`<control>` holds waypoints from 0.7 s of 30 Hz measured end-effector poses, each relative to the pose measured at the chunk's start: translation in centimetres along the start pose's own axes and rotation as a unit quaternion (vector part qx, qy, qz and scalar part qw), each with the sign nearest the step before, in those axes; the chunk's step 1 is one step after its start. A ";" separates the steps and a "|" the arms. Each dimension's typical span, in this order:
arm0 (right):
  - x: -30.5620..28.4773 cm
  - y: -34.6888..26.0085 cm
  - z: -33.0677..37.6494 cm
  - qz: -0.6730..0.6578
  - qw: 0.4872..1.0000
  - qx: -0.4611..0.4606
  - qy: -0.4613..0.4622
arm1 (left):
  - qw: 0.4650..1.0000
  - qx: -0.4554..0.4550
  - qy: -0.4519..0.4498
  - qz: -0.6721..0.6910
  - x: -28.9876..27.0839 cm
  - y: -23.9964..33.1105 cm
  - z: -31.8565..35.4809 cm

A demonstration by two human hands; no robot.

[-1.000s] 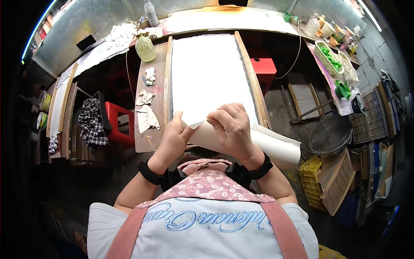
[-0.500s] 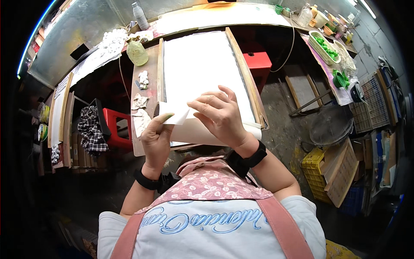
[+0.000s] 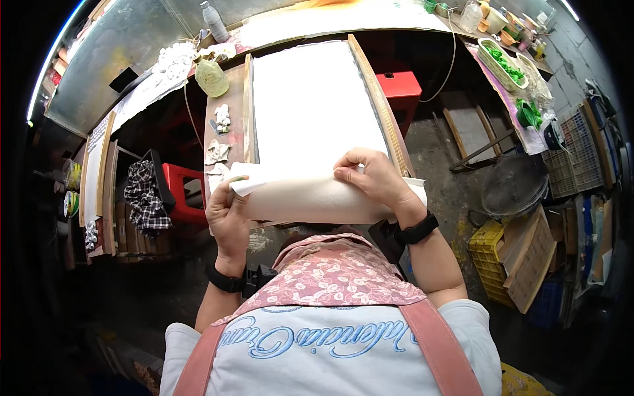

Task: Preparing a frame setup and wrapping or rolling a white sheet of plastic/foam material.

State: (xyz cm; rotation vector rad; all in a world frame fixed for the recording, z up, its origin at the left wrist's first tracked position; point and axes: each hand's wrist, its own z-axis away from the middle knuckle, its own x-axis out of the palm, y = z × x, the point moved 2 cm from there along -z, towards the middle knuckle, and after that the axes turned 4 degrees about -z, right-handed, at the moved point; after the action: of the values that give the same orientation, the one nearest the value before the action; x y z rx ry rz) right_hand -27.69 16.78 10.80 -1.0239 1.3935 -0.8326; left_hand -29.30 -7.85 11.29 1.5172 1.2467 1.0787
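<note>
A long white sheet (image 3: 317, 105), paper by its look, lies on a board between two wooden side rails. Its near end curls up in a broad cream-white flap (image 3: 310, 199) close to my body. My left hand (image 3: 228, 214) is closed on the flap's left corner, thumb on top. On the flap's upper edge, right of the middle, my right hand (image 3: 378, 179) pinches with thumb and forefinger. The sheet's far end lies flat.
Left of the rail are a greenish plastic jug (image 3: 211, 78), small white lumps (image 3: 222, 119) and crumpled cloths (image 3: 216, 153). Red stools (image 3: 398, 89) stand either side. At right are a basket of green pieces (image 3: 502, 65) and a yellow crate (image 3: 487, 259).
My right hand has moved right and now pinches the sheet's edge. My left hand has shifted slightly left. The folded corner has opened into a wider, straighter flap.
</note>
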 end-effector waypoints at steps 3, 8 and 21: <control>1.1 0.6 0.0 -0.006 0.999 -0.013 0.033 | 0.999 -0.011 0.018 -0.033 -0.5 -0.5 0.0; 2.0 0.6 0.6 0.243 0.930 -0.236 0.144 | 0.993 -0.112 -0.009 -0.020 -1.3 -3.3 0.0; 1.4 1.1 0.7 0.309 0.899 -0.286 0.123 | 0.968 -0.249 -0.006 -0.039 -0.9 -7.3 -0.1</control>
State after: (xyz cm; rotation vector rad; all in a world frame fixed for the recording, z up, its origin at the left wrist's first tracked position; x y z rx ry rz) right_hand -27.02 15.96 9.25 -0.8222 2.1019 -0.0639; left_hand -31.19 -7.84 4.14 1.0807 0.9254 1.2171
